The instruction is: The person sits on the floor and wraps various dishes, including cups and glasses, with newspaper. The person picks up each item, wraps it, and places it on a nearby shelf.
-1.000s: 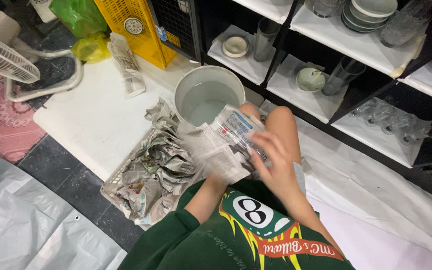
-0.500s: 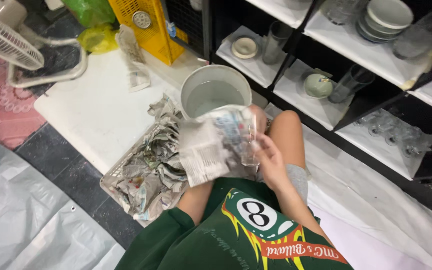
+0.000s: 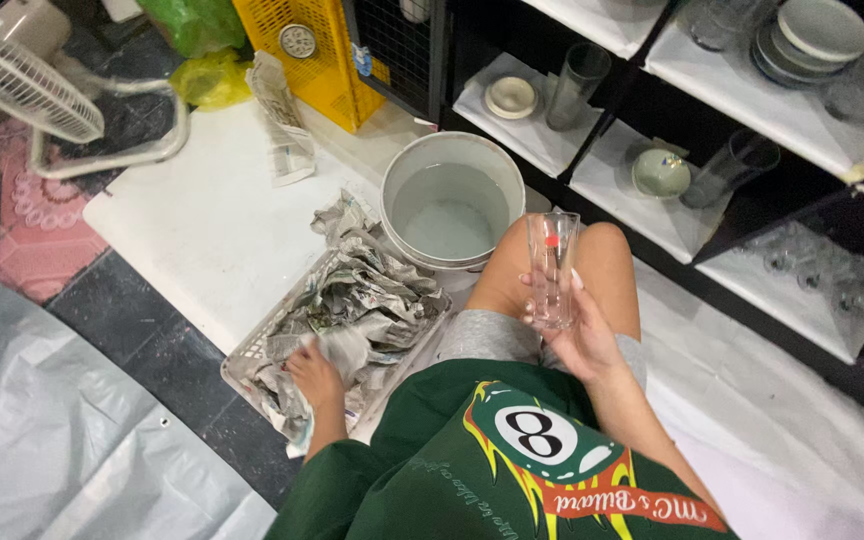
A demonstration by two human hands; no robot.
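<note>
- Presently, a tall clear glass (image 3: 553, 268) is held upright in the right hand (image 3: 580, 335), above the bare knees; the fingers are closed round its lower half, so the grip is clamped on the glass.
- Long axis of the glass: close to vertical, mouth upward, rising out of the grip toward the bucket.
- A white bucket (image 3: 452, 203) holding water is placed just beyond the glass, rim up, on the white board (image 3: 202, 220).
- The left hand (image 3: 314, 375) is set down in a white basket (image 3: 252, 352) to the left of the glass; its fingers are curled on crumpled newspaper (image 3: 357, 310), so that grip is closed on paper.
- The basket is found just beside the bucket, at its near left side, touching the board's edge.
- Of the two hands, the right is the nearer to the bucket; the left is well apart from the glass.
- Black shelves (image 3: 712, 100) are seen beyond the bucket and to its right, carrying plates, a small bowl and more glasses.
- A yellow crate (image 3: 302, 50) and a white fan (image 3: 22, 80) are noted beyond the bucket, to its left.
</note>
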